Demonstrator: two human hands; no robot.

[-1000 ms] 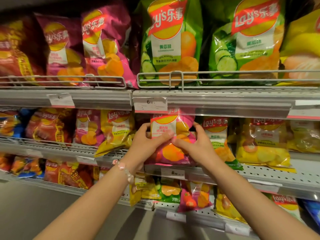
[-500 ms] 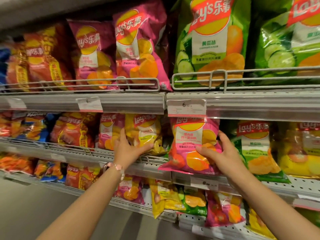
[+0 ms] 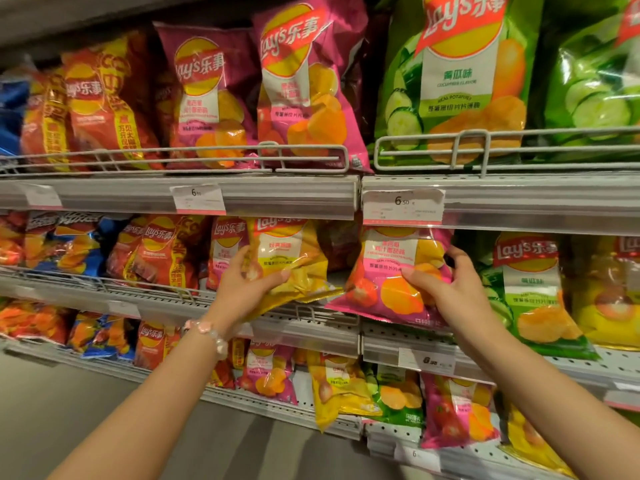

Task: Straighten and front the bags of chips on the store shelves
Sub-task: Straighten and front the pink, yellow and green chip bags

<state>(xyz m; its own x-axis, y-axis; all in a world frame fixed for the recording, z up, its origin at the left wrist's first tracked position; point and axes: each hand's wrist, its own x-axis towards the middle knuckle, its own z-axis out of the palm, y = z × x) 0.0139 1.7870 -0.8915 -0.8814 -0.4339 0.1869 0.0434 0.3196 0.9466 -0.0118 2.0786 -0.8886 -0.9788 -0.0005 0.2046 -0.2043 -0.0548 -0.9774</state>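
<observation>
On the middle shelf two bags are being handled at once. The yellow bag is gripped by the left hand, fingers curled behind its left edge and the thumb laid across its lower front. This bag is tilted, its lower corner hanging out over the wire rail, just beside a small pink bag on its left. The pink tomato bag is held by the right hand, the thumb pressed on its front and the fingers wrapped round its right edge; it is leaned forward over the shelf lip, its top partly hidden by the price tag, with a green cucumber bag just beside it on the right.

The step in hand is judged to be the setting upright of these two bags. It would be done well if each bag were lifted slightly, its base drawn back behind the rail, and its face turned square to the aisle with the logo on top. A light grip is advised, since the air-filled bags are easily creased and the chips crushed. The yellow bag should be seated in its own row, not left overlapping the pink one. Neighbouring bags may be dragged askew if the bags are slid sideways rather than lifted.
</observation>
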